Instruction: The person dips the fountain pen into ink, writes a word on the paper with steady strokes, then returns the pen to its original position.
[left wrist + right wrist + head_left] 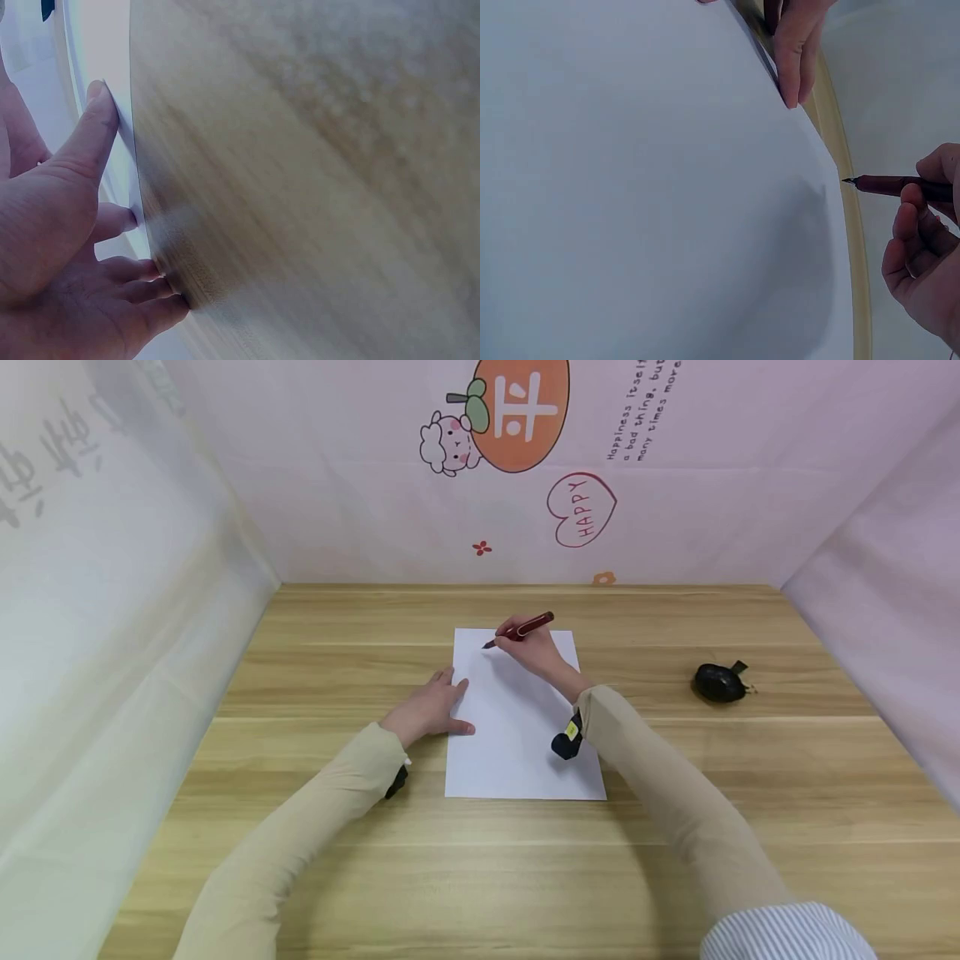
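Note:
A blank white sheet of paper (517,752) lies on the wooden table. My left hand (432,707) rests at its left edge, fingers spread, with the thumb and index fingertip on the paper; the left wrist view shows this hand (82,202) along the paper's edge. Over the upper part of the sheet, my right hand (536,650) pinches a dark red fountain pen (536,623) between thumb and fingers. Its nib points left and down toward the paper. In the right wrist view the pen (889,185) has a dark pointed tip, and no marks show on the sheet.
A small black pouch-like object (720,682) lies on the wooden table (360,643) at the right. White cloth with printed drawings (517,418) and lettering hangs behind the table, and plain cloth covers the sides. Each wrist carries a small black camera (567,742).

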